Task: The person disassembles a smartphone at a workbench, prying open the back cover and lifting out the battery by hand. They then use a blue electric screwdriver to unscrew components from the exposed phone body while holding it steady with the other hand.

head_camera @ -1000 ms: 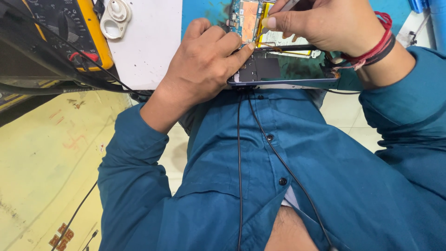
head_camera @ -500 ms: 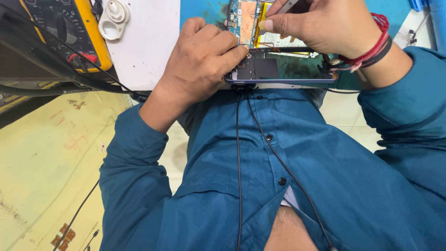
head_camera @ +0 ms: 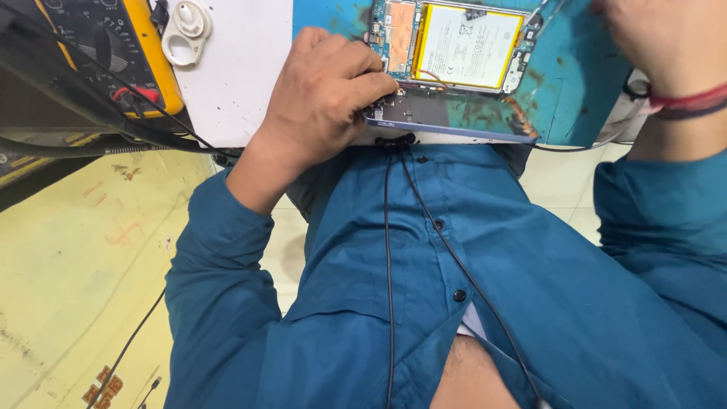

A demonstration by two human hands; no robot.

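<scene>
The person wears a teal-blue button-up shirt [head_camera: 485, 250] with long sleeves. The left sleeve [head_camera: 219, 288] is pushed up the forearm, bunched in folds below the bare left hand [head_camera: 322, 98]. The right sleeve [head_camera: 666, 227] ends below the wrist, which carries a red thread band [head_camera: 685, 98] and a dark band beside it. Small dark buttons [head_camera: 459, 295] run down the placket. The shirt gapes open at the bottom. Two thin black cords [head_camera: 388, 257] hang down the chest.

The right hand [head_camera: 666, 45] has lifted off the opened phone [head_camera: 454, 68], baring its yellow battery [head_camera: 469, 45].
</scene>
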